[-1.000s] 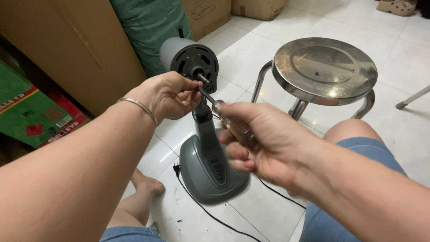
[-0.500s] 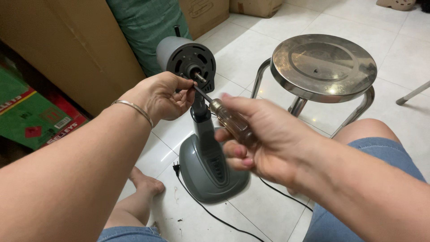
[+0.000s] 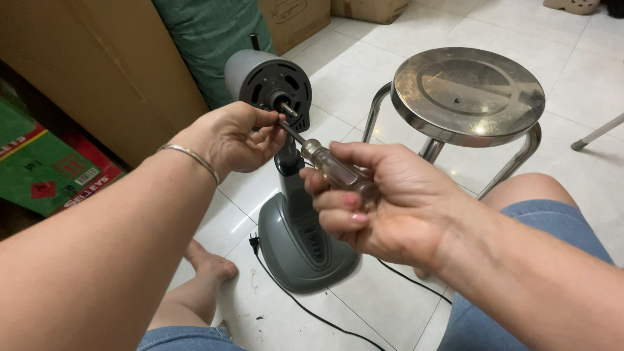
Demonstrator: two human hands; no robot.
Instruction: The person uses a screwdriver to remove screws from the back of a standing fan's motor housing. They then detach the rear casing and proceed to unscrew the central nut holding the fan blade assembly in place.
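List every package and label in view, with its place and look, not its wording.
Green and red printed carton: far left, low, flat-faced, with a small white barcode label.
Large plain brown box: upper left.
Brown cardboard boxes: top centre, on the tiled floor.
Green woven sack: behind the grey fan motor.

Your right hand (image 3: 383, 201) grips a screwdriver (image 3: 325, 161) with a clear, glossy amber plastic handle and a dark metal shaft, while your left hand (image 3: 234, 136), with a thin shiny metal bangle (image 3: 192, 157) at the wrist, rests against the matt grey plastic fan motor housing (image 3: 268, 84). The fan base (image 3: 299, 244) looks like the same smooth grey plastic, though its finish is hard to judge from here. Beside you the stool (image 3: 468, 91) is polished, mirror-bright metal, the floor (image 3: 364, 65) glossy pale tile, and the boxes (image 3: 110, 65) matt brown cardboard.
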